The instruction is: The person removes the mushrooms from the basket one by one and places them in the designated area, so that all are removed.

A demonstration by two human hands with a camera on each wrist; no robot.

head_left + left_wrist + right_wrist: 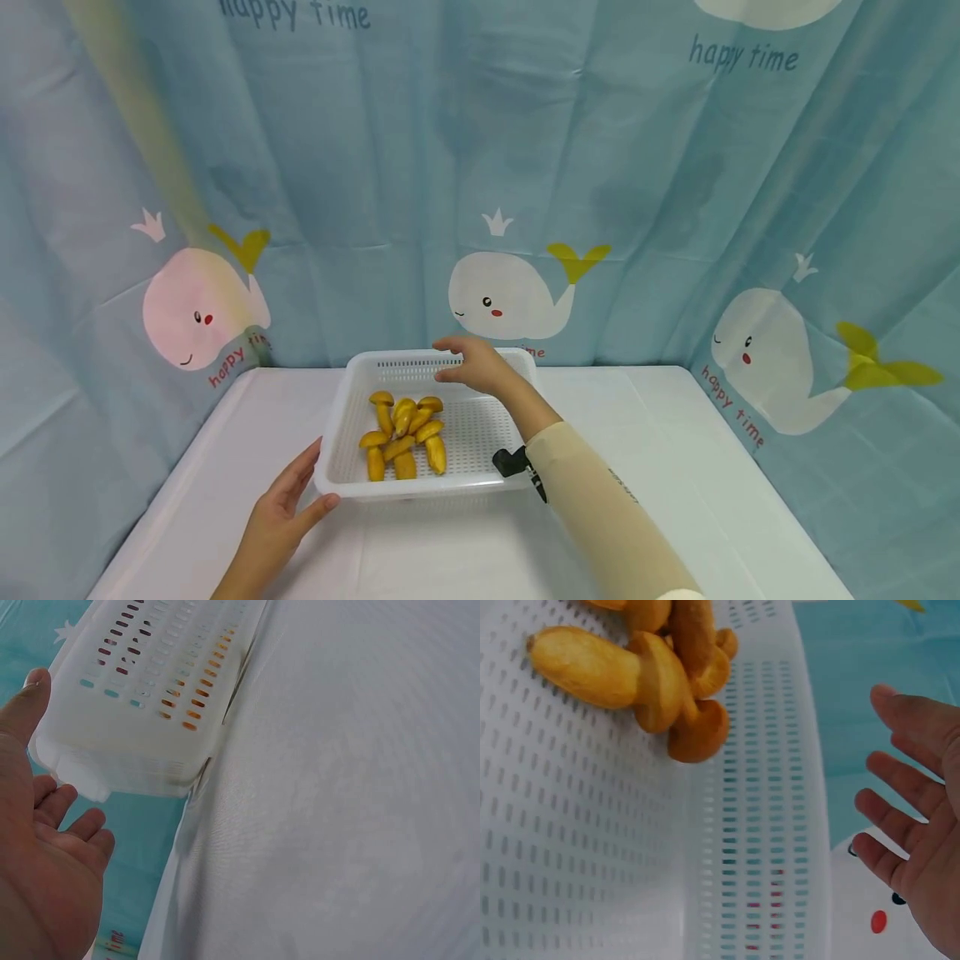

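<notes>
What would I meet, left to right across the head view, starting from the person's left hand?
Left hand → yellow mushrooms → right hand → beige sleeve → rightmost whale print.

Mushrooms (pixel 402 417) in a basket (pixel 480 433), near the far edge of the table (pixel 690 467), a curtain (pixel 375 208) behind
The basket sits left of that edge's middle; the mushrooms lie together in its left half; the left hand (pixel 277 510) is just beside its near left corner, the right hand (pixel 480 365) by its far edge, right of the middle, and the sleeve (pixel 600 508) lies right of its near right corner
</notes>
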